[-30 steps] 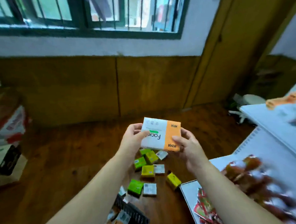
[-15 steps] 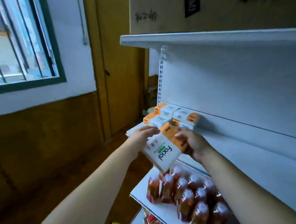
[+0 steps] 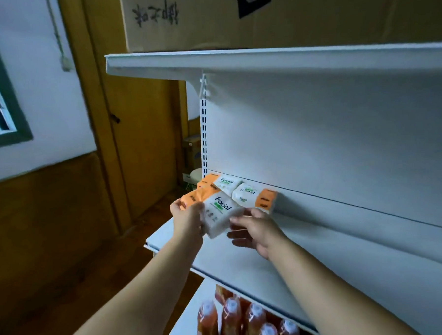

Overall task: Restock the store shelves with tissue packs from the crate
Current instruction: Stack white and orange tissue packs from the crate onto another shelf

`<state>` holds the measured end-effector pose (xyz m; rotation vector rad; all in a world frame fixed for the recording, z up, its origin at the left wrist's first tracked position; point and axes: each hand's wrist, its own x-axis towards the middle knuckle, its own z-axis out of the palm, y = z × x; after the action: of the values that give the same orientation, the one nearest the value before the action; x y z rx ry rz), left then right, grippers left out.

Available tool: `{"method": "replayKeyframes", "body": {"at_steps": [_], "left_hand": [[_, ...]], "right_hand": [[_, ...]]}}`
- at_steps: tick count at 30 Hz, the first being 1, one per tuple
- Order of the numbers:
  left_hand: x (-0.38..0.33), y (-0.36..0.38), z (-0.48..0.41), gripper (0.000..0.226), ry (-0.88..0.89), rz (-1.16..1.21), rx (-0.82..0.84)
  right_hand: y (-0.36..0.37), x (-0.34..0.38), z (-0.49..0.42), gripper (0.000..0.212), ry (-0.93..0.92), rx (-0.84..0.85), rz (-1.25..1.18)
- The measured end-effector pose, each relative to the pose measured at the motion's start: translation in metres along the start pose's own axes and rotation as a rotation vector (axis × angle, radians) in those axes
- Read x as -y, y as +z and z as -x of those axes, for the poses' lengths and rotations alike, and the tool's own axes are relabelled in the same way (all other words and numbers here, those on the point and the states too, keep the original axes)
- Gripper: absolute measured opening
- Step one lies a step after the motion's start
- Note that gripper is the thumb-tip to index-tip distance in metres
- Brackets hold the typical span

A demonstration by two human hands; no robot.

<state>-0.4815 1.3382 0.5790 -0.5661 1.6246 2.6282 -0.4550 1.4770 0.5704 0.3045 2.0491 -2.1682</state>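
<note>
Gripping a white and orange tissue pack printed "Facial", the left hand curls its fingers round the pack's left side and holds it tilted just above the front left part of the middle shelf. The right hand lies loose and spread at the pack's lower right corner, one fingertip at its edge; whether it actually touches is unclear. Just behind the held pack, two matching packs lie against the white back panel: the far pack near the slotted upright, and the right-hand pack beside it, with its orange end pointing right. On the top shelf stands a large cardboard box with handwritten marks. On the shelf below the hands stand orange-red bottles with white caps. A wooden door stands left of the rack.
</note>
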Motion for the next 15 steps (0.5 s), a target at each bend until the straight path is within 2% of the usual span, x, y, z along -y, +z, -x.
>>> {"method": "replayKeyframes", "body": {"at_steps": [2, 5, 10, 13, 15], "left_hand": [[-0.005, -0.006, -0.026, 0.034, 0.047, -0.113, -0.063], [-0.017, -0.022, -0.066, 0.034, 0.168, -0.56, -0.16], [-0.022, -0.032, -0.104, 0.028, 0.265, -1.025, -0.087], [-0.016, -0.032, -0.116, 0.029, 0.309, -1.144, -0.039], [-0.013, -0.032, -0.121, 0.032, 0.351, -1.137, -0.013]], "right_hand": [[0.014, 0.0, -0.022, 0.014, -0.015, -0.102, -0.071], [0.029, -0.001, -0.05, 0.009, -0.016, -0.208, -0.135], [0.041, -0.007, -0.079, 0.018, -0.022, -0.347, -0.042], [0.044, -0.015, -0.087, 0.019, -0.066, -0.427, 0.096], [0.045, -0.019, -0.091, 0.014, -0.094, -0.421, 0.123]]}}
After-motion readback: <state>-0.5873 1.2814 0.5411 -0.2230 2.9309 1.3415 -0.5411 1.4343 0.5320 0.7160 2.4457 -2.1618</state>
